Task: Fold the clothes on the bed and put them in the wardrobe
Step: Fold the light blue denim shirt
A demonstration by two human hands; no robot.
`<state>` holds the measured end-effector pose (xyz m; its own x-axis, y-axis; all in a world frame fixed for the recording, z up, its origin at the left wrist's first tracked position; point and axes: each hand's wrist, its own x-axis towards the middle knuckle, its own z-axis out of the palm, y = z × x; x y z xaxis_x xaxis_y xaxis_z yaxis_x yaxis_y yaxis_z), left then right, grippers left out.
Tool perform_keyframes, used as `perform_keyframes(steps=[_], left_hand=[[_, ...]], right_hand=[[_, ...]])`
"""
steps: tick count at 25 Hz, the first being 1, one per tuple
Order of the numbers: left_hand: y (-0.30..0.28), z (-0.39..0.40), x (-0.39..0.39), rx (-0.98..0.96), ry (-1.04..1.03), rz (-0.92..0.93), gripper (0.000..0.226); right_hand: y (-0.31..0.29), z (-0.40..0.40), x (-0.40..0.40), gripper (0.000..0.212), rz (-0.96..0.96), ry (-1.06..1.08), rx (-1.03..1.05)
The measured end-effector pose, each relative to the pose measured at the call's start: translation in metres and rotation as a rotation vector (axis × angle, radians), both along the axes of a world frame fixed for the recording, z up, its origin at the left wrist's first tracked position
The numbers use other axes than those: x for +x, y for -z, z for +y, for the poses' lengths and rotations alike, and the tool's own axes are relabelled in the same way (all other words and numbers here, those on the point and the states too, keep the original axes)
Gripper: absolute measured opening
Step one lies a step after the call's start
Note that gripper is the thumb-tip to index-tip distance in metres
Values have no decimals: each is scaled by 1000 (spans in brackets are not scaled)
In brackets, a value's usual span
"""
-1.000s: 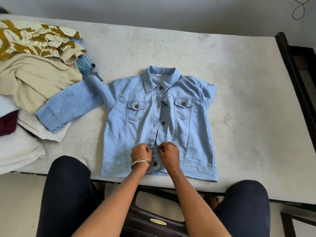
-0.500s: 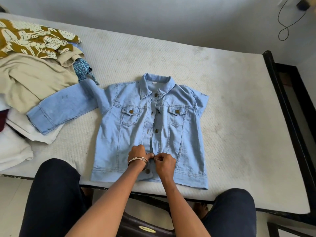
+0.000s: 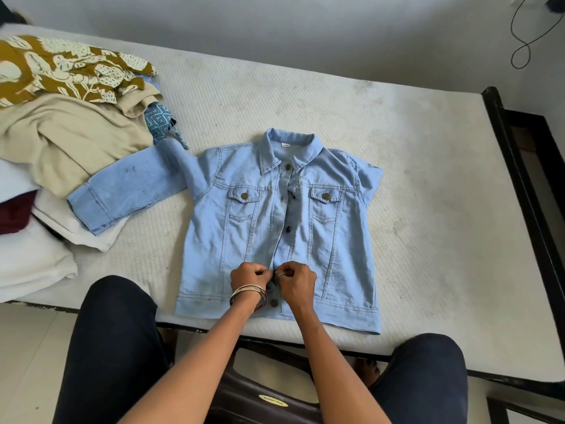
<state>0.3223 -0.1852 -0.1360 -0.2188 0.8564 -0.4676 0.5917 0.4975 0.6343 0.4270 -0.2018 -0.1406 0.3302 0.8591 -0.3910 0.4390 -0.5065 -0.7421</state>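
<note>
The denim jacket (image 3: 275,228) is laid flat, front up, on the mattress (image 3: 428,185), spread out beyond and to both sides of the hands, with its collar at the far end and its hem at the near edge of the bed. The front placket is pinched near the hem by both hands: the left edge of the opening is gripped between the curled fingers and thumb of the left hand (image 3: 248,278), and the right edge is gripped in the same way by the right hand (image 3: 298,281), the two hands almost touching. Bangles (image 3: 249,293) are worn on the left wrist, and a ring is seen on a finger of the right hand. One brown button is seen just nearer than the hands, and others are seen up the placket beyond them. The long sleeve (image 3: 122,186) is stretched out well to the left of the left hand, its cuff lying on a pile of unfolded clothes (image 3: 61,133). The other sleeve cannot be seen beyond the shoulder, to the right of the right hand
</note>
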Motion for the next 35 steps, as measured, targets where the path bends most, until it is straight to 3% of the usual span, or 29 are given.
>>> perform_keyframes(steps=[5, 11, 13, 17, 22, 24, 27, 31, 35], left_hand=[[-1, -8, 1, 92, -95, -104, 10], [-2, -11, -3, 24, -92, -299, 18], [-1, -9, -6, 50, -35, -241, 16], [-5, -8, 0, 93, 87, -51, 15], [-13, -10, 11, 105, 61, -12, 10], [-15, -9, 9, 101, 58, -27, 9], [-19, -1, 5, -16, -32, -87, 10], [-18, 13, 2, -273, -234, -466, 15], [-21, 17, -4, -405, -110, -453, 18]], right_hand=[[-4, -1, 12, 17, 123, -43, -36], [-13, -1, 21, 18, 258, 28, -94], [-16, -1, 20, 17, 297, 29, -111], [-21, 10, 18, 23, 142, -119, -127], [-22, 11, 15, 11, -30, -173, -85], [-19, 6, 17, 14, -17, -155, -67], [-17, 3, 21, 13, 54, -175, -21], [-12, -2, 27, 13, 36, -247, 24], [-8, -14, 25, 17, 289, -81, -61]])
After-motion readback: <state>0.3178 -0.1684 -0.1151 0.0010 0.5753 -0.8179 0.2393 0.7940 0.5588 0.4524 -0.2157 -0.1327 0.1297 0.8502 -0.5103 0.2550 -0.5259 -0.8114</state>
